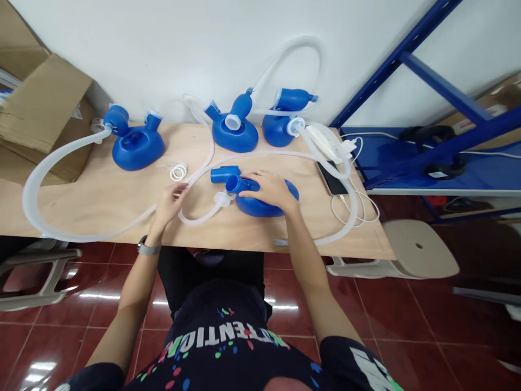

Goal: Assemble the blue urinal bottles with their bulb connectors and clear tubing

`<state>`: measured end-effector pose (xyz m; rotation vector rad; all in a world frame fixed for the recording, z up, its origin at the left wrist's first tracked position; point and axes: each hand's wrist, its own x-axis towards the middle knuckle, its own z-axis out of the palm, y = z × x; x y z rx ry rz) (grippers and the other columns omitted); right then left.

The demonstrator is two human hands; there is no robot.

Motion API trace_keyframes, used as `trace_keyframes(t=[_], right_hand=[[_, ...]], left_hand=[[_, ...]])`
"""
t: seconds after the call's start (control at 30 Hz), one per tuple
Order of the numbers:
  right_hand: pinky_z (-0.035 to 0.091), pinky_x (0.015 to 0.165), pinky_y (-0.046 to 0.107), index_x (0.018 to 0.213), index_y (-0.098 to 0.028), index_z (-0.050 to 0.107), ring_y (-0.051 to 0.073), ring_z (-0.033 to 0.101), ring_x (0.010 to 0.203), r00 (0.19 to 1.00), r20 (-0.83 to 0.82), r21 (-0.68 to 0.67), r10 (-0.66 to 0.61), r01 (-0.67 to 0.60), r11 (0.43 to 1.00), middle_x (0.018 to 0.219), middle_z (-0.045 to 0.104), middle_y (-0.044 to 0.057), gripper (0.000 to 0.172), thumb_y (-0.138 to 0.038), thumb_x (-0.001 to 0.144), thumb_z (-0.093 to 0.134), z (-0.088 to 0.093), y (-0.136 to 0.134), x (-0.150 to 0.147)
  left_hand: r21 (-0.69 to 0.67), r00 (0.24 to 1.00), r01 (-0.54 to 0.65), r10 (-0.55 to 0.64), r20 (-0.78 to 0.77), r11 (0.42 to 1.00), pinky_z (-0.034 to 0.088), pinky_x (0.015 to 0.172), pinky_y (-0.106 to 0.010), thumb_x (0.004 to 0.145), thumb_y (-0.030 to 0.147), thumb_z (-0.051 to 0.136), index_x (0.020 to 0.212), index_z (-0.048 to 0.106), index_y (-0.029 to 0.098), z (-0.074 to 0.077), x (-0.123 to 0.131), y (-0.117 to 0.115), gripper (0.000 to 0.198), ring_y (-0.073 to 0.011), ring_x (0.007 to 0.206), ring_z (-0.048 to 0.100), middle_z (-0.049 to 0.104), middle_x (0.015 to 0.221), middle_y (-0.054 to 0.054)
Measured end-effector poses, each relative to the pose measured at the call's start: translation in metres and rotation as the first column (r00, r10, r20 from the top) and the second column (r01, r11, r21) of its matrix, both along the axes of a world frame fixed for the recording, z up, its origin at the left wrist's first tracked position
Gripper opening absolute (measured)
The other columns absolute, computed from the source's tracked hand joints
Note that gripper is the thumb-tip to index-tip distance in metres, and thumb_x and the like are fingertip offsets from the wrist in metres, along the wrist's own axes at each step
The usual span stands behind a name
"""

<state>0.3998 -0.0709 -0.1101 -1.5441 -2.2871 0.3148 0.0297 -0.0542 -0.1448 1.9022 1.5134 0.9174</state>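
My right hand (266,190) lies over the top of a blue plastic urinal bottle (262,207), fingers wrapped round its handle behind the uncapped neck. Just behind that neck lies a separate blue cylindrical piece (222,174). Left of the bottle, my left hand (170,202) has its fingers curled together on a long translucent tube (244,156). A white round cap (222,199) on a short bend of tubing rests between my hands. Close beyond my left fingertips are several small white rings (178,172).
More blue bottles (138,147) (235,133) (277,129) stand along the wall with tubing. A power strip (325,142) and a phone (331,178) with cables lie at right. A cardboard box (44,114) stands left; a blue shelf frame (391,60) and stool (423,247) are right.
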Motion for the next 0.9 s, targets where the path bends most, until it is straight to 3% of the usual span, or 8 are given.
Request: trace_keyframes(t=[0.1,0.2,0.3,0.47,0.67,0.73,0.8,0.9], right_hand=[[0.057,0.103,0.049,0.146,-0.028,0.073,0.038,0.069,0.132,0.999,-0.019,0.019,-0.036,0.037,0.999,0.143,0.076,0.009,0.060,-0.067,0.099,0.072,-0.003,0.003,0.010],[0.056,0.102,0.048,0.142,-0.027,0.075,0.038,0.070,0.130,0.996,-0.028,0.051,-0.083,0.084,0.995,0.139,0.078,0.010,0.058,-0.066,0.100,0.072,-0.005,0.007,0.019],[0.055,0.100,0.046,0.140,-0.026,0.077,0.037,0.071,0.128,0.994,-0.021,0.083,-0.105,0.107,0.991,0.139,0.078,0.010,0.056,-0.065,0.100,0.072,-0.007,0.011,0.025],[0.055,0.098,0.045,0.140,-0.027,0.077,0.036,0.072,0.125,0.996,0.021,0.090,-0.085,0.083,0.992,0.138,0.079,0.009,0.055,-0.066,0.101,0.071,-0.008,0.014,0.027],[0.055,0.097,0.045,0.140,-0.026,0.078,0.037,0.071,0.127,0.994,0.051,0.097,-0.095,0.090,0.991,0.139,0.078,0.010,0.058,-0.069,0.103,0.066,-0.009,0.013,0.028],[0.055,0.097,0.045,0.140,-0.026,0.078,0.037,0.071,0.128,0.994,0.054,0.091,-0.098,0.093,0.992,0.140,0.078,0.011,0.059,-0.070,0.103,0.065,-0.008,0.012,0.027],[0.056,0.098,0.046,0.141,-0.026,0.078,0.037,0.070,0.130,0.994,0.058,0.077,-0.092,0.088,0.993,0.141,0.078,0.011,0.060,-0.070,0.103,0.066,-0.007,0.012,0.025],[0.056,0.102,0.048,0.142,-0.026,0.078,0.037,0.070,0.131,0.996,0.058,0.048,-0.075,0.072,0.996,0.141,0.078,0.010,0.061,-0.071,0.102,0.066,-0.002,0.010,0.019]], left_hand=[[0.100,0.972,-0.114,0.132,-0.193,0.988,0.060,0.101,-0.043,0.105,0.041,0.061,0.129,0.075,0.015,-0.003,-0.024,0.040,0.038,-0.0276,0.103,0.076,0.079,0.127,-0.016],[0.078,0.893,-0.078,0.104,-0.438,0.994,0.053,0.115,-0.051,0.101,0.031,0.067,0.129,0.074,0.012,-0.013,-0.031,0.074,0.035,-0.0358,0.127,0.068,0.070,0.142,-0.021],[0.060,0.836,-0.028,0.056,-0.546,0.998,0.045,0.123,-0.058,0.101,0.027,0.066,0.127,0.072,0.013,-0.026,-0.027,0.088,0.030,-0.0408,0.144,0.056,0.062,0.152,-0.023],[0.174,0.880,-0.100,0.169,-0.444,0.980,0.039,0.127,-0.063,0.108,0.030,0.058,0.118,0.070,0.014,-0.031,-0.024,0.079,0.022,-0.0411,0.151,0.050,0.052,0.167,-0.021],[0.338,0.931,-0.176,0.268,-0.249,0.924,0.038,0.126,-0.064,0.112,0.047,0.056,0.143,0.066,0.017,0.001,-0.001,0.048,0.044,-0.0411,0.148,0.053,0.056,0.162,-0.020],[0.364,0.977,-0.117,0.173,-0.124,0.924,0.045,0.123,-0.057,0.111,0.055,0.056,0.155,0.058,0.019,0.011,0.023,0.038,0.057,-0.0365,0.141,0.059,0.062,0.154,-0.019],[0.333,0.998,0.062,-0.054,-0.035,0.941,0.054,0.114,-0.049,0.110,0.061,0.056,0.167,0.046,0.023,0.016,0.055,0.027,0.068,-0.0302,0.127,0.067,0.068,0.143,-0.016],[0.281,0.935,0.352,-0.347,-0.069,0.893,0.054,0.115,-0.048,0.111,0.061,0.055,0.172,0.040,0.026,0.017,0.099,0.014,0.072,-0.0289,0.127,0.067,0.067,0.141,-0.014]])
